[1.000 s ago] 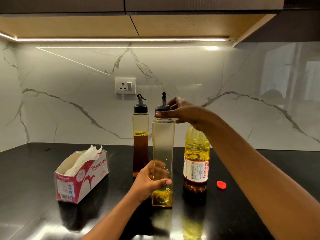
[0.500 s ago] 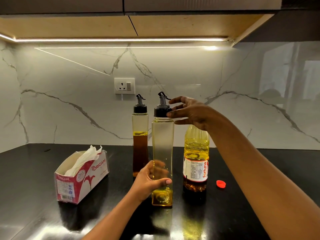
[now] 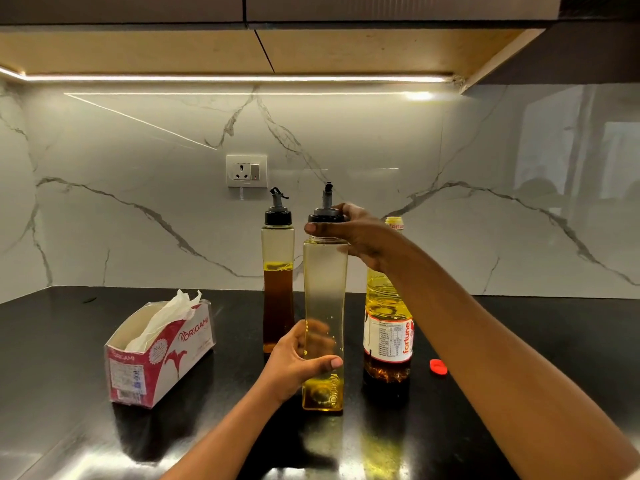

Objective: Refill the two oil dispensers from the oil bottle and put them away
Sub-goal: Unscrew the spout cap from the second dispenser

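- Your left hand [image 3: 298, 362] grips the lower body of the near dispenser [image 3: 325, 306], fingers [image 3: 329, 362] curled round it and the thumb across the front. I'd say that's to stop it spinning or tipping while the top gets worked.
- Your right hand [image 3: 360, 233] sits on its black cap [image 3: 325, 216], fingers curled round the rim in a twisting grip. Can't tell which way it's turning, but with only a little oil at the bottom, my guess is it's coming off for the refill.
- That dispenser stands upright on the worktop [image 3: 69, 341], long axis vertical, spout pointing straight up. It's in front of the second dispenser [image 3: 278, 271] and just left of the oil bottle [image 3: 388, 323].
- The bottle looks open, and its red cap [image 3: 438, 366] lies on the worktop to its right, so pouring can start once the neck is clear.
- The second dispenser is upright too, roughly half full, cap on.
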{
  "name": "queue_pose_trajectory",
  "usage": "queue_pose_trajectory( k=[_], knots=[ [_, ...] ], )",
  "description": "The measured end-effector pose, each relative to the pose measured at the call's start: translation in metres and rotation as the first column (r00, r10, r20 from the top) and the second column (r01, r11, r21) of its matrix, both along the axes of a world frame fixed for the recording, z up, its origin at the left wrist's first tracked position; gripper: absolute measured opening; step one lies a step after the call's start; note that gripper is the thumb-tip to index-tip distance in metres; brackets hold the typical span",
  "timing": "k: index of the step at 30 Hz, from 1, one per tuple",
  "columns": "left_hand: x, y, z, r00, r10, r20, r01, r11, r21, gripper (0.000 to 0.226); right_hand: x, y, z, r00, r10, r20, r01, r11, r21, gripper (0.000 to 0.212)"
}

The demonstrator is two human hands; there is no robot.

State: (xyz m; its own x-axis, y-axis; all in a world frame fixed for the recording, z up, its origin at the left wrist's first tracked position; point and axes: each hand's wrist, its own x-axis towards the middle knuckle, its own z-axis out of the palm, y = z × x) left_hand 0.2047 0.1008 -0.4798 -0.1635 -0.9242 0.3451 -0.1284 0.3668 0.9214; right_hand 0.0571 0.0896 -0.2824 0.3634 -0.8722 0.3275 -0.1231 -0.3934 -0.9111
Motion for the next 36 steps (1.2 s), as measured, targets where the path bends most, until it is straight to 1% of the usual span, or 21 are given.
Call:
queue_pose_trajectory(
  k=[2, 4, 6, 8, 11, 13, 15, 19, 22, 24, 27, 28, 30, 31, 33, 34, 36],
  knots=[
    [0.000, -0.001, 0.000, 1.000, 0.000, -0.006, 0.000, 1.000, 0.007, 0.090, -0.009, -0.003, -0.002, 0.996, -0.008, 0.087, 0.005, 0.999, 0.036, 0.049],
    [0.000, -0.001, 0.000, 1.000, 0.001, -0.014, -0.001, 1.000, 0.010, 0.090, -0.017, -0.004, -0.003, 0.989, -0.031, 0.147, 0.026, 0.999, 0.033, 0.040],
    [0.001, -0.002, 0.000, 1.000, 0.001, -0.019, -0.001, 1.000, 0.015, 0.090, -0.022, -0.004, -0.004, 0.985, -0.044, 0.165, 0.044, 0.999, 0.002, 0.030],
    [0.001, -0.002, 0.000, 1.000, -0.001, -0.022, 0.002, 1.000, 0.020, 0.090, -0.022, -0.003, -0.004, 0.991, -0.034, 0.127, 0.039, 0.999, -0.033, 0.027],
    [-0.001, 0.000, 0.001, 1.000, -0.003, -0.003, 0.003, 1.000, 0.020, 0.090, -0.014, 0.003, -0.002, 1.000, 0.022, -0.001, -0.022, 0.999, -0.044, 0.035],
    [-0.001, 0.001, 0.001, 1.000, 0.004, 0.008, -0.004, 1.000, 0.021, 0.090, -0.006, 0.003, -0.002, 0.998, 0.044, -0.037, -0.045, 0.998, -0.035, 0.035],
    [-0.001, 0.001, 0.001, 1.000, 0.007, 0.014, -0.007, 1.000, 0.019, 0.090, -0.001, 0.003, -0.002, 1.000, 0.018, -0.001, -0.018, 0.999, -0.030, 0.031],
    [-0.001, 0.000, 0.001, 1.000, 0.005, 0.011, -0.005, 1.000, 0.019, 0.084, -0.009, -0.001, -0.005, 0.991, -0.026, 0.133, 0.027, 1.000, -0.003, 0.045],
    [-0.002, 0.000, 0.001, 1.000, 0.000, 0.005, 0.000, 1.000, 0.016, 0.076, -0.018, -0.001, -0.009, 0.980, -0.016, 0.196, 0.014, 1.000, 0.011, 0.035],
    [-0.001, 0.001, 0.001, 1.000, -0.003, 0.004, 0.003, 1.000, 0.014, 0.075, -0.021, 0.000, -0.010, 0.985, 0.017, 0.172, -0.019, 1.000, 0.009, 0.032],
    [-0.001, 0.001, 0.002, 1.000, -0.003, 0.004, 0.003, 1.000, 0.016, 0.075, -0.015, 0.002, -0.010, 0.996, 0.081, 0.044, -0.081, 0.997, -0.008, 0.041],
    [-0.001, 0.001, 0.002, 1.000, -0.004, 0.003, 0.004, 1.000, 0.017, 0.075, -0.012, 0.003, -0.010, 0.997, 0.080, 0.004, -0.080, 0.997, -0.020, 0.038],
    [-0.001, 0.001, 0.001, 1.000, -0.003, 0.002, 0.003, 1.000, 0.021, 0.075, -0.006, 0.004, -0.007, 0.997, 0.071, -0.037, -0.072, 0.997, -0.033, 0.027],
    [-0.001, 0.001, 0.001, 1.000, -0.002, 0.000, 0.002, 1.000, 0.023, 0.075, -0.003, 0.004, -0.005, 0.997, 0.064, -0.033, -0.065, 0.997, -0.032, 0.022],
    [-0.001, 0.000, 0.001, 1.000, -0.004, -0.005, 0.004, 1.000, 0.027, 0.076, -0.002, 0.002, -0.002, 0.999, 0.050, 0.014, -0.050, 0.999, -0.012, 0.021],
    [-0.001, 0.000, 0.001, 1.000, -0.007, -0.007, 0.007, 1.000, 0.027, 0.077, -0.002, 0.000, -0.001, 0.998, 0.051, 0.043, -0.051, 0.999, 0.004, 0.024],
    [-0.001, 0.000, 0.001, 1.000, -0.008, -0.011, 0.008, 1.000, 0.025, 0.084, -0.004, -0.003, 0.000, 0.994, 0.069, 0.089, -0.072, 0.997, 0.029, 0.038]
  ],
)
